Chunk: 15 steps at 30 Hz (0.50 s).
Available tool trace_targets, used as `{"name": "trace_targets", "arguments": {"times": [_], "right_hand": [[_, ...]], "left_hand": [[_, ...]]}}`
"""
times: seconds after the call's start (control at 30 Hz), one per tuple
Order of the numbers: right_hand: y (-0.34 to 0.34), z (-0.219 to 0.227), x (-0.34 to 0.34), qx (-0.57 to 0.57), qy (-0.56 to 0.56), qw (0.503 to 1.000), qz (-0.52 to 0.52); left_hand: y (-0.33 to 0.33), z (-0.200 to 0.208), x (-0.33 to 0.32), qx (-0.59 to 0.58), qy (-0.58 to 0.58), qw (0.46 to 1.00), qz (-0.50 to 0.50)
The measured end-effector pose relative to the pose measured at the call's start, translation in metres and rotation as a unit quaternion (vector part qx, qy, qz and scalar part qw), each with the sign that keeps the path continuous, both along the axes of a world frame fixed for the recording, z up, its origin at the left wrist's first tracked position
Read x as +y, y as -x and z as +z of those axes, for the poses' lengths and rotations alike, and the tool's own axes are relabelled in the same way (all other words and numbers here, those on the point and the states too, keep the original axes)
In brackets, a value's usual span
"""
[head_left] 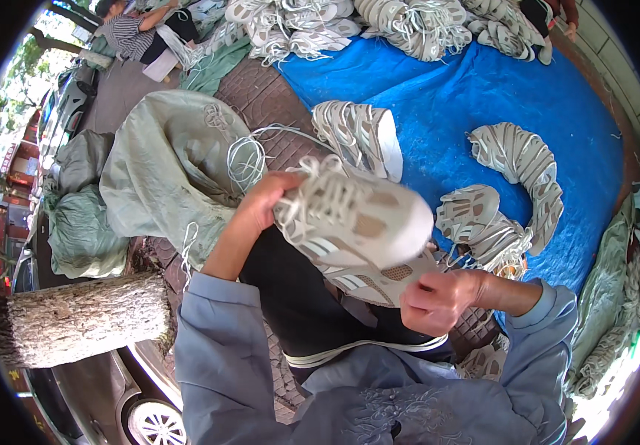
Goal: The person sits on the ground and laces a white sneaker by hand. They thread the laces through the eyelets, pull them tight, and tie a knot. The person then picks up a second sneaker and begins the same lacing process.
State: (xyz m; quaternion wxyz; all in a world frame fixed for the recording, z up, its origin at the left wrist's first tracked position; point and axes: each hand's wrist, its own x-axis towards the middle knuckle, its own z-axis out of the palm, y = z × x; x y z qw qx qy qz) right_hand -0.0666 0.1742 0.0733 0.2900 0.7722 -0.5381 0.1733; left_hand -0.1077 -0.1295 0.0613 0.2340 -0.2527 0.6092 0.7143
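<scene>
A beige and white laced sneaker upper (368,215) is held up over my lap, its rounded toe pointing right and slightly blurred. My left hand (269,199) is closed on its heel end, beside the bunched laces. Below it, and partly covered by it, is a second matching sneaker upper (364,283) with white side stripes. My right hand (439,300) has its fingers curled in a pinch at the toe end of this lower one. White cord (364,348) lies across my dark-clothed lap.
A nested stack of uppers (357,137) lies ahead on a blue tarp (424,96); a curved row (524,178) lies right. Piles (298,26) line the far edge. Left are a pale sack (164,148), loose white lace (246,163), a tree trunk (90,319) and another person (131,33).
</scene>
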Motion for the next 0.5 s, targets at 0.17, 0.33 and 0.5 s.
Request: {"name": "trace_targets", "arguments": {"times": [0.17,0.33,0.5], "right_hand": [[-0.011,-0.023,0.011,-0.043,0.006,0.999,-0.022],[-0.030,-0.052,0.027,-0.104,-0.016,0.992,-0.065],[-0.030,-0.059,0.036,-0.210,-0.033,0.974,-0.084]], "left_hand": [[-0.031,-0.032,0.010,-0.004,0.102,0.993,-0.067],[-0.087,-0.093,0.044,0.184,0.381,0.901,-0.098],[-0.077,-0.063,0.045,0.104,0.134,0.981,-0.089]]}}
